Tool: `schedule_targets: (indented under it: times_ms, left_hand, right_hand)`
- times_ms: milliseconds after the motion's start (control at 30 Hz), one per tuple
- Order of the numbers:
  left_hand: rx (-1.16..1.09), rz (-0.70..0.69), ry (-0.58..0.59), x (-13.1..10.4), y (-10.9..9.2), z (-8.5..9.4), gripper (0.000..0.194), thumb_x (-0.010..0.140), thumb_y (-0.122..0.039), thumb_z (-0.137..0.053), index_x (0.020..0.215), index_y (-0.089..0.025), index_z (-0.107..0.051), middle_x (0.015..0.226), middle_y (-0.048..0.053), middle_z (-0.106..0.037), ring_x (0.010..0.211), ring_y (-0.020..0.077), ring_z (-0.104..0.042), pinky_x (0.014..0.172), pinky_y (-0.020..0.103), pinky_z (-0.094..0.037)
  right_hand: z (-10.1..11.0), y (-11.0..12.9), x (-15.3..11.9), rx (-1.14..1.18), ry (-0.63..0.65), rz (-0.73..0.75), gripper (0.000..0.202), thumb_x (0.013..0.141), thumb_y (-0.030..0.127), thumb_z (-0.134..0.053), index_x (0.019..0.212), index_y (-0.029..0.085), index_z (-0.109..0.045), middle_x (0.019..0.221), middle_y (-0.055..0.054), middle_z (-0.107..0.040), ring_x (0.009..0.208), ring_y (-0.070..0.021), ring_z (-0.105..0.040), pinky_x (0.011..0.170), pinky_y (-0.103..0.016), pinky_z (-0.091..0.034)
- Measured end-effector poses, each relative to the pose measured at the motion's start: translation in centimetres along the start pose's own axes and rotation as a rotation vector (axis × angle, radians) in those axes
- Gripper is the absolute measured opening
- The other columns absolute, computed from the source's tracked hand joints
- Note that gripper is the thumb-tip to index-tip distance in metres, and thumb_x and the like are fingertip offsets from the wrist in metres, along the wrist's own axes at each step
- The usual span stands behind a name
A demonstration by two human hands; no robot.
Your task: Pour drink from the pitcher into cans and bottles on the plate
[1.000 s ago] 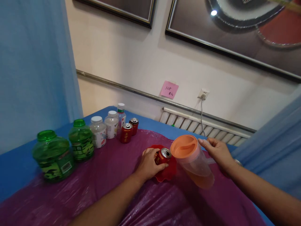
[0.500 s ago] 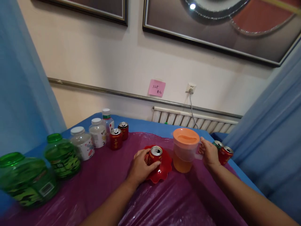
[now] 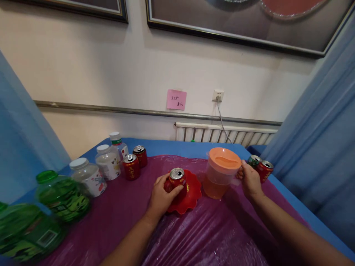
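Clasping: left hand, fingers wrapped round one red can at the left of a scalloped red dish; right hand, fingers closed about the handle of one orange-lidded pitcher, right of the dish; beyond, one white radiator.

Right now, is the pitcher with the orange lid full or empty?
Partly full: the pitcher shows orange liquid in its lower body, with paler sides above.

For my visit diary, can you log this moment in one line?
left hand: holding red can | right hand: holding lidded pitcher | pitcher: upright
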State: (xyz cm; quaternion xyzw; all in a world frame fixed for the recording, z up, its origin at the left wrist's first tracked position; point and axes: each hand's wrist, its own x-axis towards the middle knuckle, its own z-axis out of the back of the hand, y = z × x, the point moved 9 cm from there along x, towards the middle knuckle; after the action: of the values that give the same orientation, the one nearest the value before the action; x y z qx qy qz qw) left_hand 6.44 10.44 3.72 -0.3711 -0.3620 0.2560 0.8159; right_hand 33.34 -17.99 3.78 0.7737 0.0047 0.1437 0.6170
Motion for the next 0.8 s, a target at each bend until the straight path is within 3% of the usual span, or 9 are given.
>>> schedule_targets:
  times_ms: [100, 200, 300, 333, 400, 467, 533, 667, 800]
  left_hand:
    - [0.023, -0.023, -0.019, 0.0, -0.2, 0.4, 0.06, 0.066, -0.053, -0.078, 0.114, -0.019, -0.067, 0.11, 0.01, -0.07, 0.105, 0.0304, -0.066, 0.098, 0.05, -0.052]
    - [0.053, -0.074, -0.032, -0.1, -0.7, 0.6, 0.06, 0.065, -0.053, -0.079, 0.113, -0.019, -0.067, 0.111, 0.011, -0.068, 0.105, 0.031, -0.065, 0.098, 0.051, -0.051]
    - [0.079, -0.155, -0.046, -0.5, -1.7, 0.8, 0.058, 0.064, -0.052, -0.081, 0.112, -0.021, -0.067, 0.111, 0.01, -0.067, 0.106, 0.0313, -0.064, 0.098, 0.051, -0.051]
    - [0.084, -0.179, -0.047, -0.7, -2.1, 0.8, 0.058, 0.064, -0.052, -0.082, 0.111, -0.021, -0.067, 0.111, 0.01, -0.067, 0.106, 0.0312, -0.064, 0.098, 0.051, -0.052]
    - [0.092, -0.218, -0.038, -1.0, -2.8, 0.9, 0.057, 0.065, -0.051, -0.082, 0.112, -0.022, -0.066, 0.112, 0.009, -0.067, 0.106, 0.0309, -0.064, 0.097, 0.05, -0.052]
    - [0.093, -0.256, -0.016, -1.4, -3.6, 0.8, 0.057, 0.066, -0.05, -0.082, 0.114, -0.023, -0.065, 0.113, 0.009, -0.066, 0.107, 0.0308, -0.063, 0.096, 0.049, -0.053]
    - [0.093, -0.312, 0.017, -1.7, -4.4, 0.5, 0.058, 0.068, -0.05, -0.082, 0.115, -0.023, -0.064, 0.114, 0.009, -0.066, 0.109, 0.031, -0.063, 0.097, 0.049, -0.052]
    - [0.102, -0.451, 0.072, -2.5, -5.7, -0.1, 0.064, 0.069, -0.051, -0.081, 0.124, -0.026, -0.06, 0.118, 0.01, -0.066, 0.112, 0.0316, -0.062, 0.1, 0.049, -0.051]
    - [0.092, -0.543, 0.104, -3.2, -5.9, -0.6, 0.067, 0.071, -0.044, -0.076, 0.132, -0.027, -0.054, 0.122, 0.009, -0.066, 0.113, 0.0314, -0.062, 0.101, 0.048, -0.051]
  right_hand:
    - [0.6, 0.6, -0.3, -0.062, -0.022, 0.029, 0.053, 0.076, 0.071, -0.065, 0.067, 0.02, -0.055, 0.06, 0.003, -0.051, 0.056, -0.0133, -0.046, 0.055, -0.028, -0.04]
    - [2.1, 2.5, -1.6, -0.12, -0.14, 0.101, 0.049, 0.078, 0.067, -0.066, 0.084, 0.019, -0.062, 0.08, -0.001, -0.062, 0.077, -0.0188, -0.056, 0.073, -0.033, -0.047]
    - [2.9, 6.3, -5.2, -0.171, -0.242, 0.331, 0.041, 0.083, 0.054, -0.068, 0.106, 0.021, -0.061, 0.104, -0.005, -0.063, 0.096, -0.0211, -0.059, 0.089, -0.037, -0.046]
    - [2.2, 7.6, -6.8, -0.202, -0.205, 0.427, 0.037, 0.086, 0.048, -0.067, 0.111, 0.022, -0.061, 0.11, -0.006, -0.062, 0.1, -0.0219, -0.059, 0.091, -0.038, -0.046]
    - [-1.0, 8.6, -10.1, -0.32, 0.02, 0.51, 0.033, 0.089, 0.038, -0.065, 0.118, 0.024, -0.061, 0.118, -0.009, -0.063, 0.109, -0.025, -0.06, 0.095, -0.042, -0.047]
    - [-4.8, 7.8, -13.1, -0.436, 0.244, 0.487, 0.039, 0.088, 0.033, -0.067, 0.126, 0.026, -0.06, 0.128, -0.01, -0.062, 0.121, -0.0287, -0.057, 0.103, -0.048, -0.045]
    - [-7.9, 6.1, -15.3, -0.48, 0.38, 0.404, 0.053, 0.083, 0.034, -0.072, 0.133, 0.027, -0.056, 0.138, -0.011, -0.059, 0.129, -0.031, -0.053, 0.11, -0.051, -0.042]
    - [-12.0, 3.4, -16.7, -0.46, 0.464, 0.231, 0.074, 0.072, 0.032, -0.08, 0.141, 0.024, -0.051, 0.143, -0.011, -0.056, 0.133, -0.0326, -0.051, 0.113, -0.052, -0.04]
    - [-13.4, 3.3, -16.4, -0.41, 0.48, 0.118, 0.075, 0.069, 0.025, -0.078, 0.139, 0.023, -0.051, 0.136, -0.01, -0.061, 0.127, -0.0306, -0.056, 0.111, -0.049, -0.043]
